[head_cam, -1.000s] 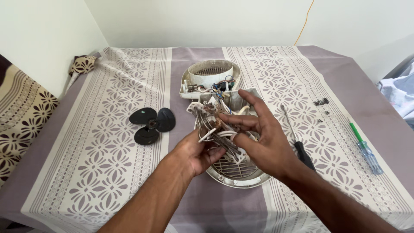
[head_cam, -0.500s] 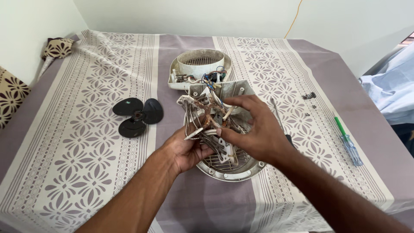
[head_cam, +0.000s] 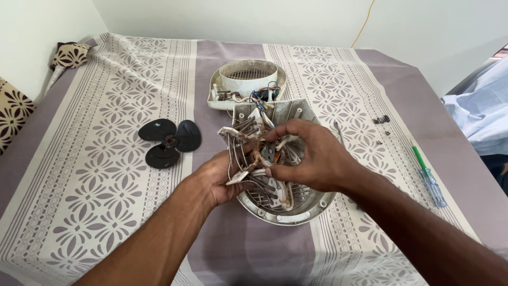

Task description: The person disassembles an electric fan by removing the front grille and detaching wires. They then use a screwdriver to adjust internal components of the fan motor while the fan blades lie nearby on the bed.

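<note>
Both my hands hold a heating-coil assembly of white ceramic arms, wire coils and a small motor above a round metal reflector housing. My left hand supports it from below on the left. My right hand grips it from the right, fingers curled over the top. Wires run from the assembly back to the white plastic heater casing behind it.
A black three-blade fan lies left on the patterned grey-and-cream cloth. A green-handled tester screwdriver and several small screws lie on the right. A patterned cushion sits at the far left corner.
The view has shifted so the table looks farther off. My hands have kept hold of the coil assembly and turned it slightly over the reflector.
</note>
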`<state>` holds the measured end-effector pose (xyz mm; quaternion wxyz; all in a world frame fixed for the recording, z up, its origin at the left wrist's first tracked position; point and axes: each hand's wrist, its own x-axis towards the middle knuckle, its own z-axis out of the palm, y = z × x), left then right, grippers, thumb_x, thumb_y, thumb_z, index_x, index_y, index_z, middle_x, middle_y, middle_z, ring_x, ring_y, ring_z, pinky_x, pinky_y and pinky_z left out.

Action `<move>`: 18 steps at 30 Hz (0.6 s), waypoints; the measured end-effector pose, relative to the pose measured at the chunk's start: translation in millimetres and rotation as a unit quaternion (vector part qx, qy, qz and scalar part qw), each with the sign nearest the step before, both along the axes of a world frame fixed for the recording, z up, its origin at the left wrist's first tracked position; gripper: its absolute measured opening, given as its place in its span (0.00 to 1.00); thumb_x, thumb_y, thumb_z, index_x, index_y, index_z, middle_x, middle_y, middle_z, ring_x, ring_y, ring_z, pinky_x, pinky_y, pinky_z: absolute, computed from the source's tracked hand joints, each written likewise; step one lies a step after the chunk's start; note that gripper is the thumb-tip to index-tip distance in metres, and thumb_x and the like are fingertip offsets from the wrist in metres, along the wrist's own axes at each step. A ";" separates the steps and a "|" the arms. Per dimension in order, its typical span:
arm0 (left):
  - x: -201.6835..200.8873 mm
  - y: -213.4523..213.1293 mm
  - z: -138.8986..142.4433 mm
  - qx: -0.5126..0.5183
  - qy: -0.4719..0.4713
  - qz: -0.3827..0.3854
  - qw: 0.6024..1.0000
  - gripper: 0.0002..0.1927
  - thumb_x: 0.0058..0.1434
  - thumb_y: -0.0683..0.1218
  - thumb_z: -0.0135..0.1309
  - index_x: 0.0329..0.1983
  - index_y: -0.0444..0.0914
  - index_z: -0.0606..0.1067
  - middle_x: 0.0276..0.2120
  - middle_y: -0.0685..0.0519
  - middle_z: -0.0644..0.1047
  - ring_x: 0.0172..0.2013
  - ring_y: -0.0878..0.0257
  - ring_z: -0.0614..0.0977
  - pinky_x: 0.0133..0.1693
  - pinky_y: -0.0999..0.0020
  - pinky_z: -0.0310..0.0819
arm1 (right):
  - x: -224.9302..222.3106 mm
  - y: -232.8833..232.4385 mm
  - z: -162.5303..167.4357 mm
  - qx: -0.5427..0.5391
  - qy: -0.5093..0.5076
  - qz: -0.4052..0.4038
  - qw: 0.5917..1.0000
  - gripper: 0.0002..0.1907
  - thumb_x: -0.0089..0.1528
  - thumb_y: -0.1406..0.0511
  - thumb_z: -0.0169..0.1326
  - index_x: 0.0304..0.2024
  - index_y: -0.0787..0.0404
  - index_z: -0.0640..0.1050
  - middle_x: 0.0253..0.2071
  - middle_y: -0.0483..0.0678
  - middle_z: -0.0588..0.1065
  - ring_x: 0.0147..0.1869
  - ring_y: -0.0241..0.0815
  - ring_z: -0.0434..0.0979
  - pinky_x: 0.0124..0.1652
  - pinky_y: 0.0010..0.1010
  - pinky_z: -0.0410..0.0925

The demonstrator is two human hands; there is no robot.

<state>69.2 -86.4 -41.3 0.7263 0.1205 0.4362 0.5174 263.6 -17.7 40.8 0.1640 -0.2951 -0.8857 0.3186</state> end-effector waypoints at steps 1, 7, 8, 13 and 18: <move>-0.2 0.3 1.0 -0.001 0.011 0.001 1.000 0.20 0.68 0.55 0.50 0.51 0.35 0.77 0.38 0.47 0.83 0.32 0.60 0.86 0.36 0.67 0.85 | 0.3 0.5 0.9 0.000 -0.005 0.001 1.000 0.30 0.44 0.57 0.67 0.48 0.58 0.81 0.48 0.53 0.79 0.57 0.49 0.78 0.59 0.43 0.69; -1.2 -5.0 7.1 0.035 0.036 -0.001 0.999 0.21 0.72 0.53 0.44 0.53 0.32 0.76 0.39 0.45 0.83 0.36 0.59 0.87 0.41 0.66 0.86 | -4.5 7.0 6.5 0.018 -0.088 -0.006 0.996 0.31 0.42 0.56 0.68 0.48 0.57 0.80 0.49 0.52 0.78 0.58 0.49 0.76 0.58 0.43 0.68; -0.2 -6.7 8.3 0.048 0.039 0.001 0.998 0.22 0.72 0.53 0.40 0.54 0.33 0.75 0.40 0.45 0.83 0.37 0.59 0.86 0.43 0.64 0.86 | -4.3 7.9 7.9 0.025 -0.091 -0.001 0.996 0.31 0.42 0.56 0.68 0.48 0.57 0.80 0.49 0.52 0.78 0.59 0.49 0.76 0.59 0.43 0.67; 1.9 -15.0 21.9 0.006 0.015 0.034 0.999 0.42 0.65 0.69 0.23 0.58 0.35 0.74 0.44 0.43 0.81 0.46 0.56 0.83 0.53 0.55 0.80 | -6.3 5.8 9.4 0.054 -0.124 0.001 0.991 0.32 0.42 0.56 0.68 0.50 0.54 0.81 0.49 0.51 0.77 0.58 0.48 0.75 0.59 0.43 0.66; 6.5 -20.0 34.5 0.029 0.098 0.022 0.995 0.38 0.62 0.73 0.38 0.56 0.39 0.73 0.40 0.47 0.82 0.41 0.60 0.85 0.46 0.56 0.82 | -7.4 1.8 7.3 0.062 -0.119 0.023 0.991 0.29 0.42 0.57 0.69 0.46 0.54 0.82 0.50 0.51 0.78 0.57 0.48 0.74 0.59 0.43 0.66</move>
